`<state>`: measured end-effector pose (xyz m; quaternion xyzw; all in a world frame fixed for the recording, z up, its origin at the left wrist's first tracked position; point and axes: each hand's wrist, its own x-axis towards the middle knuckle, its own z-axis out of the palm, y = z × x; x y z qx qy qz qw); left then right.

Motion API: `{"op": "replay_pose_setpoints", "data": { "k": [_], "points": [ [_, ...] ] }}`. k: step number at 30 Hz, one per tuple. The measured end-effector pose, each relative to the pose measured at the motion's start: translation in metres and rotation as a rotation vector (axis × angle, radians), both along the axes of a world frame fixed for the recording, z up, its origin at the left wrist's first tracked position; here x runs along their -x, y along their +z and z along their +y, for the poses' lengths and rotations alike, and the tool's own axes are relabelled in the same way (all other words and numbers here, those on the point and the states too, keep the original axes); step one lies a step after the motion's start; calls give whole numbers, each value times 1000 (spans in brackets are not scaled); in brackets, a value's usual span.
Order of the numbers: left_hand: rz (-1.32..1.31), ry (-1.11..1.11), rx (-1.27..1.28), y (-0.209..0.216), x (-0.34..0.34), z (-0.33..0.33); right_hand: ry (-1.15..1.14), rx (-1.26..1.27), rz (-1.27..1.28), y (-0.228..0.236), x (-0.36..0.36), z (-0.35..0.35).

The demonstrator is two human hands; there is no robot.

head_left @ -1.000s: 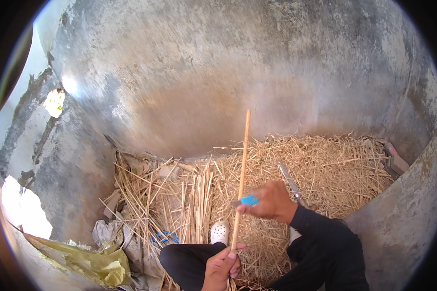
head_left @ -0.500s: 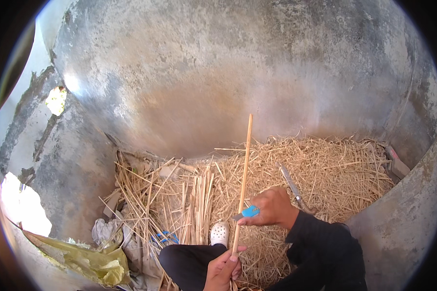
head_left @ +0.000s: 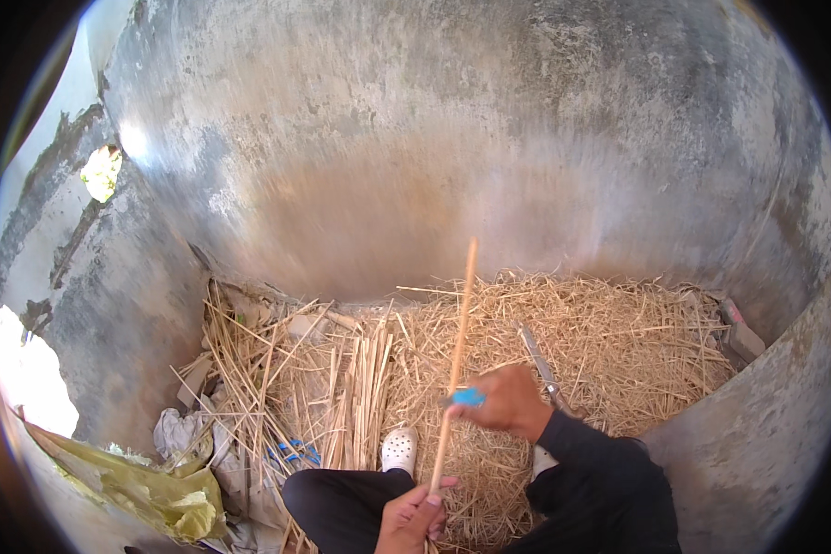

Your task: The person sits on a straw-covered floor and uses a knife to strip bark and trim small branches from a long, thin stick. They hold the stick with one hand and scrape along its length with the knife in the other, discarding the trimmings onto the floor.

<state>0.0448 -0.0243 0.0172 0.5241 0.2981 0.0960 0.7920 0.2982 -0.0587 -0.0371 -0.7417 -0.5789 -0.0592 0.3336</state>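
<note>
At lower centre, the stick [head_left: 462,323] is pinched by the left hand [head_left: 409,522], reaching less high than before; the blue tool [head_left: 468,397] is gripped by the right hand [head_left: 506,401].

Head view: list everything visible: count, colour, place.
Stick: one, tan, centre.
Bladed tool: one, blue handle, at stick.
Shavings: one heap, tan, centre-right.
Knife: one, grey, on shavings.
Strips: many, tan, left of centre.
Unclear item: one, blue, among strips.
Sheet: one, yellow, lower left.
Cloth: one, grey, beside sheet.
Blocks: count unclear, grey, far right.
Walls: several, grey, surrounding.
Holes: two, bright, left.
Shoes: two, white, bottom.
Legs: two, black-clad, bottom.
Left hand: one, bare, holding stick.
Right hand: one, bare, holding tool.
</note>
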Motion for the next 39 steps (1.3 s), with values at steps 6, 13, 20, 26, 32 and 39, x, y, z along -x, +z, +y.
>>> {"op": "replay_pose_setpoints", "data": {
  "k": [6,13,20,26,32,39],
  "points": [
    [81,-69,2,1,1,-5,-295,106,14,-15,-65,12],
    [-4,28,-7,8,1,-1,-2,-118,100,-3,0,7],
    [-37,-14,-89,3,-3,-1,-27,-188,-146,1,-31,15],
    [-81,-31,-99,0,-8,1,-116,-226,-244,-6,-52,26],
    [-13,-79,-48,3,-5,-4,-296,-170,-227,-17,-89,26],
    [23,-167,-9,-4,9,-12,-682,-80,-16,-35,-154,7]
  ]
}}
